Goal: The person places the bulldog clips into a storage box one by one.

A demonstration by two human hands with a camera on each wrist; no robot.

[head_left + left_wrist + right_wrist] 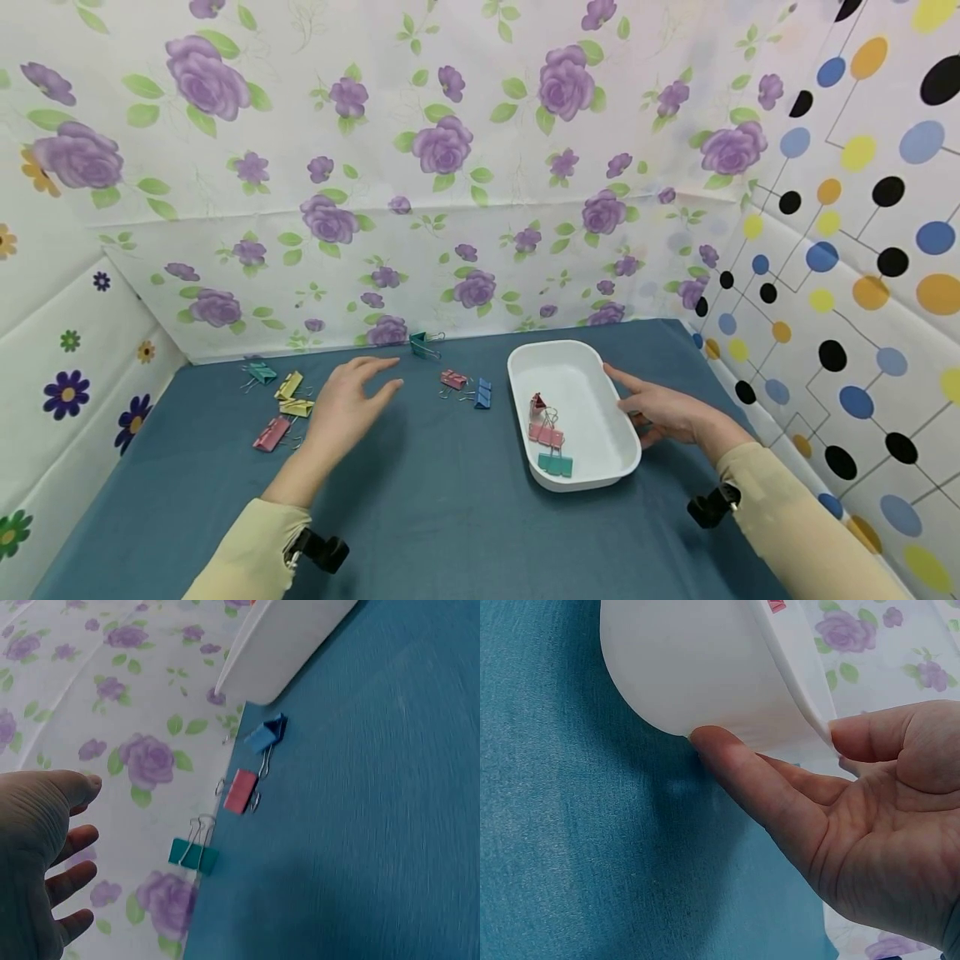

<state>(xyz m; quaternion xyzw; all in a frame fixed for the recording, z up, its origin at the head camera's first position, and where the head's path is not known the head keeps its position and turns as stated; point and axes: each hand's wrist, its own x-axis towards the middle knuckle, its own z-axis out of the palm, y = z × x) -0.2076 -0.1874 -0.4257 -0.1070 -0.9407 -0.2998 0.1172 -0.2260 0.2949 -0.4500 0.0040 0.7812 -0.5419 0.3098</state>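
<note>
My right hand [663, 411] grips the right side of a white tray [600, 417]; in the right wrist view its fingers [742, 769] reach against the underside while another digit lies at the rim. Inside the tray are red, pink [546, 435] and teal [556, 464] binder clips. My left hand [345, 408] is held over the cloth with its fingers apart and nothing in them. Ahead of it stands a teal binder clip [425, 344] by the back wall. A pink clip [453, 379] and a blue clip [483, 393] lie between that hand and the tray.
Left of the left hand lie a teal clip [259, 372], two yellow clips [288, 385] and a pink clip [272, 434] on the blue cloth [450, 517]. Patterned sheets [480, 167] rise as walls at the back, left and right.
</note>
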